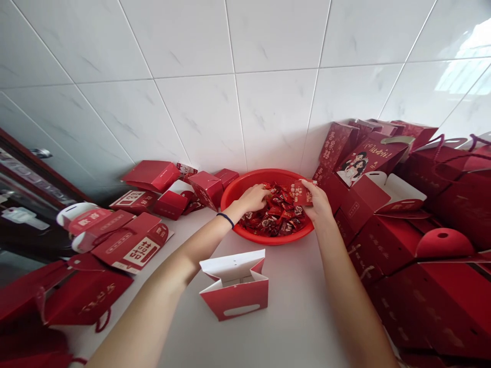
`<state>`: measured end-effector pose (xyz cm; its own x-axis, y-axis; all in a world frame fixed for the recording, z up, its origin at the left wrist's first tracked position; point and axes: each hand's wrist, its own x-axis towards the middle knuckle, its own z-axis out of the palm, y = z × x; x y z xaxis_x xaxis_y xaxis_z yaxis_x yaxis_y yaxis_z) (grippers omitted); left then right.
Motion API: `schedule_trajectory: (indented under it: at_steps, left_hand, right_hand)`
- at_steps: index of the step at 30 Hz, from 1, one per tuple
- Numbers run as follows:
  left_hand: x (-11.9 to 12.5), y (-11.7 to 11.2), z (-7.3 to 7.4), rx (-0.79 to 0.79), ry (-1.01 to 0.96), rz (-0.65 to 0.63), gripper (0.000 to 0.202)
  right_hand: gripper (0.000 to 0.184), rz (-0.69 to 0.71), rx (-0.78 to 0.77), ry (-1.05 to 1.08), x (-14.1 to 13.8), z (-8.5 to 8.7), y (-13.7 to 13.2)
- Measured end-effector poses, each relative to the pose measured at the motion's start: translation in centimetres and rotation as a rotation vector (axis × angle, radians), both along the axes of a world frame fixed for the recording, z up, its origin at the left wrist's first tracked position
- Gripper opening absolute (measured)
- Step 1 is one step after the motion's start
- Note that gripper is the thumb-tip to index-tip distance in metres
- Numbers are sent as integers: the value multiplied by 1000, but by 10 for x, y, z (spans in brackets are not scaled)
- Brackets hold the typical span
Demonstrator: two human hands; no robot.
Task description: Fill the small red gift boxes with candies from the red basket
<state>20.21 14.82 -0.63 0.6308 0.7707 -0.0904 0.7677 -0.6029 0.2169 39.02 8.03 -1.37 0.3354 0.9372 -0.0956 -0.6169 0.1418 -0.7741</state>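
A red plastic basket (264,240) stands against the wall, holding many small red-wrapped candies (280,209). My left hand (253,198), with a dark band at the wrist, reaches in from the left; its fingers are curled down among the candies, and what they grip is hidden. Over the basket's right side, my right hand (316,202) holds a flat red packet (303,194) with light printed lettering, thumb on top. Nearer to me, between my forearms, a red paper gift box (241,299) stands upright with its top open and white inside; neither hand touches it.
Red gift boxes (149,175) lie in a loose group on the left. On the right, many more boxes (391,240) are stacked high, close to my right forearm. The white table (291,306) meets a tiled wall (276,102) behind the basket.
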Motion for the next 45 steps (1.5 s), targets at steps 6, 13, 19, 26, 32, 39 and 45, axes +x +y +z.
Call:
schedule_trajectory:
  at_steps: [6, 13, 19, 26, 32, 39, 45]
  left_hand:
    - [10, -4, -4, -140, 128, -100, 17]
    - [9, -6, -7, -283, 134, -187, 32]
    - [10, -5, -10, -377, 105, -236, 15]
    - [7, -7, -5, -456, 136, -218, 15]
    - [5, -2, -2, -387, 52, -161, 17]
    - [-3, 12, -2, -315, -115, -107, 12]
    - [-6, 15, -4, -324, -182, -110, 16]
  right_hand:
    - [27, 52, -42, 6, 3, 2, 0]
    - [29, 138, -10, 101, 8, 6, -4]
    - [16, 128, -25, 63, 8, 1, 0]
    - [14, 67, -6, 35, 4, -3, 2]
    - [21, 45, 6, 68, 5, -1, 2]
    - [30, 43, -16, 132, 4, 2, 2]
    - [34, 71, -29, 187, 5, 5, 1]
